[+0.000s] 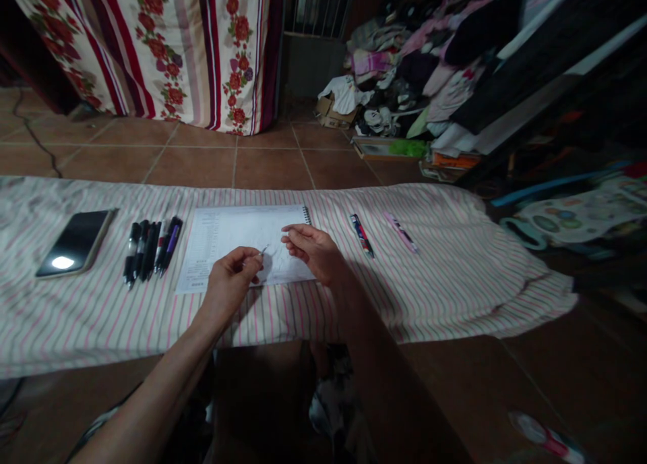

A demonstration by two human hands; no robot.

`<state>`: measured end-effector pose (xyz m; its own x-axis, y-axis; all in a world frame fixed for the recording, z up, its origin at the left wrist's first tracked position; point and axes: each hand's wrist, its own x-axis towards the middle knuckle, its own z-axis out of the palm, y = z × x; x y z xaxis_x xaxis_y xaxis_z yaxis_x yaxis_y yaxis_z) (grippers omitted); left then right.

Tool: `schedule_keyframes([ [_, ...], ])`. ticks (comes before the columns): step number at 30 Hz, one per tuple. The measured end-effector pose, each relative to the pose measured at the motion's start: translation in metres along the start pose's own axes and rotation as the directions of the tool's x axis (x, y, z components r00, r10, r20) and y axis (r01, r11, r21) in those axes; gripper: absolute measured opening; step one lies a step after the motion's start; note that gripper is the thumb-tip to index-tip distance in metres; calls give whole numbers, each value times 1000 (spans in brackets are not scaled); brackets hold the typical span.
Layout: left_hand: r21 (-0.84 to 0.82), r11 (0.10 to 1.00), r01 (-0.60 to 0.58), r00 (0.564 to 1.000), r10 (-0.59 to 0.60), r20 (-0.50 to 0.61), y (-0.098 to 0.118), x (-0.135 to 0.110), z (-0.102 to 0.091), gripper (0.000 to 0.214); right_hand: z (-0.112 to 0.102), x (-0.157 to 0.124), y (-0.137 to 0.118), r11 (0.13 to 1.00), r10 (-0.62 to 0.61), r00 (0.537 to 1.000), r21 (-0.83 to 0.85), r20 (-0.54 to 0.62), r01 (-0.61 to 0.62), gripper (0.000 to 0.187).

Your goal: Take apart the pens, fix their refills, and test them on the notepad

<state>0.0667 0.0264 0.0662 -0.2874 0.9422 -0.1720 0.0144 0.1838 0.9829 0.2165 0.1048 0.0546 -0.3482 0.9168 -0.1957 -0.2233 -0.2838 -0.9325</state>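
Over the white spiral notebook, my left hand is closed in a pinch. A thin pointed piece, much like a pen tip, pokes out from between its thumb and forefinger. My right hand hovers a little to the right with its fingertips pressed together. Whatever sits in that pinch is too small to make out. The two hands are apart. To the right of the notebook lie a dark pen with red and blue marks and a pink pen.
Several pens lie in a row left of the notebook, with a smartphone farther left. A striped cloth covers the table. Beyond are a tiled floor, a floral curtain and heaped clothes.
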Motion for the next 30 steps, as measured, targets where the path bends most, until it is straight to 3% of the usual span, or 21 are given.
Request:
schedule_keyframes([
  [12, 8, 1000, 8, 1000, -8, 22, -2, 0, 2, 20, -3, 0, 2, 987, -85, 996, -137, 20, 87, 26],
  [19, 13, 1000, 17, 1000, -17, 19, -2, 0, 2, 18, 1, 3, 4, 987, -93, 996, -136, -8, 91, 26],
  [30, 14, 999, 51, 998, -51, 23, -5, 0, 2, 16, 8, 1, 5, 972, -133, 990, -188, 43, 138, 24],
])
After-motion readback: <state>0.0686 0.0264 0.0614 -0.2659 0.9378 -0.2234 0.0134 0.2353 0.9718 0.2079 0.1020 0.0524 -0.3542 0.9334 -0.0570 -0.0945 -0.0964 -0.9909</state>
